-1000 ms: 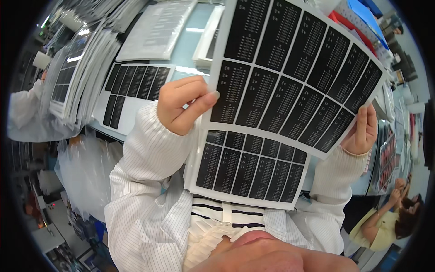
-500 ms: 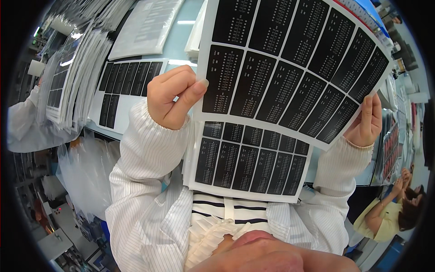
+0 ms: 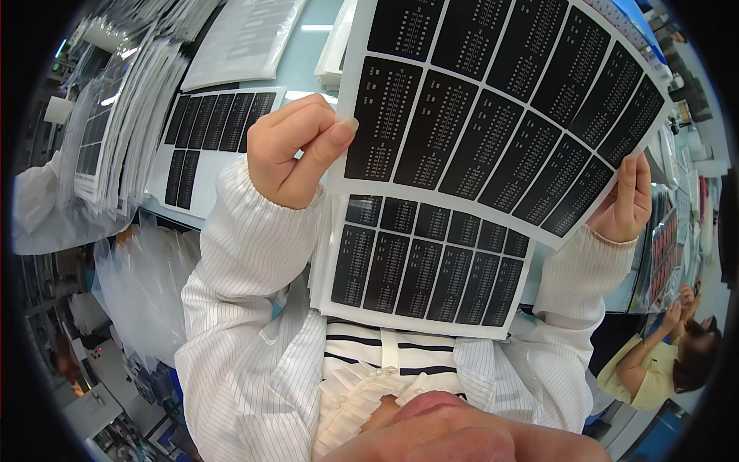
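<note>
A white sheet printed with rows of black panel labels (image 3: 480,146) is held up in front of me, bowed slightly between my hands. My left hand (image 3: 296,150) pinches its left edge, thumb on the printed face. At the right edge, my right hand (image 3: 625,202) grips the same sheet, its fingers against the border. Below the raised sheet lies a stack of similar label sheets (image 3: 421,327) near my chest, its upper part hidden behind the one I hold.
Left of my hand, a partly used label sheet (image 3: 204,173) lies on the table beside a tall pile of bagged sheets (image 3: 127,138). Farther back is a plastic-wrapped pack (image 3: 242,42). Clear plastic bags (image 3: 146,285) hang at the table edge. Another person (image 3: 654,362) is at right.
The held sheet and my left hand have risen slightly. Both hands keep their grip on it.
</note>
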Tool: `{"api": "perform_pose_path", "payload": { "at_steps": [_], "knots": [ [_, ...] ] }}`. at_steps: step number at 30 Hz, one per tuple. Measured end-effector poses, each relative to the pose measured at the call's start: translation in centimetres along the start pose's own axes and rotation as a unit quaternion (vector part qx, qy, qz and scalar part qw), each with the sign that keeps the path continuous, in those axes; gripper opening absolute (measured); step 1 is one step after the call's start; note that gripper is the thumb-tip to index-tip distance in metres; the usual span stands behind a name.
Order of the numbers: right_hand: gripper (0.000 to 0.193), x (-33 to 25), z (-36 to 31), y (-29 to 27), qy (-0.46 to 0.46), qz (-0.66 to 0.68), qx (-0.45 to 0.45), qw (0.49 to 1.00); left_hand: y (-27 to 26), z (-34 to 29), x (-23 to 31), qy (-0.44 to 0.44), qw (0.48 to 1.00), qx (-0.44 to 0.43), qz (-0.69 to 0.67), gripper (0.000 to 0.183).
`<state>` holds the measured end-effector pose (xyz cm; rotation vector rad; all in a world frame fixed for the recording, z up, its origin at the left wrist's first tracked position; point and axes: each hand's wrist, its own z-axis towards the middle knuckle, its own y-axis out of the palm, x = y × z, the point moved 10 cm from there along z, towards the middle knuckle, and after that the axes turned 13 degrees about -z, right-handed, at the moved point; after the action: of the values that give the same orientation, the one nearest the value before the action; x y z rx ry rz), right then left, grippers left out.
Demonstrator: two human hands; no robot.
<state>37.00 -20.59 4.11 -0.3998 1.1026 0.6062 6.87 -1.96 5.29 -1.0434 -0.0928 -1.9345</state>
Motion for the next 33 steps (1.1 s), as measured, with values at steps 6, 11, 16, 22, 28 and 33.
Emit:
{"api": "perform_pose_path", "payload": {
  "at_steps": [6,11,16,22,28,33],
  "knots": [
    [0.023,0.11,0.07,-0.22,-0.003,0.001,0.004,1.0,-0.06,0.06,0.2,0.006,1.0,0.004,0.001,0.022],
    [0.023,0.03,0.03,-0.06,-0.004,0.012,-0.005,1.0,-0.09,0.11,0.4,0.009,1.0,0.0,0.005,0.022],
    [0.023,0.25,0.04,-0.35,0.002,0.024,0.011,1.0,-0.13,0.07,0.35,0.018,1.0,0.005,0.0,0.021],
    [0.023,0.04,0.02,-0.2,-0.01,0.012,0.001,1.0,-0.16,0.0,0.36,0.026,1.0,0.006,0.0,0.021],
    [0.024,0.12,-0.04,-0.36,-0.005,0.015,0.023,1.0,-0.1,0.05,0.48,0.027,1.0,0.002,0.006,0.021],
    [0.023,-0.26,-0.15,0.14,-0.009,-0.005,0.009,1.0,-0.16,-0.09,0.27,0.011,1.0,0.003,0.007,0.02]
  ]
}}
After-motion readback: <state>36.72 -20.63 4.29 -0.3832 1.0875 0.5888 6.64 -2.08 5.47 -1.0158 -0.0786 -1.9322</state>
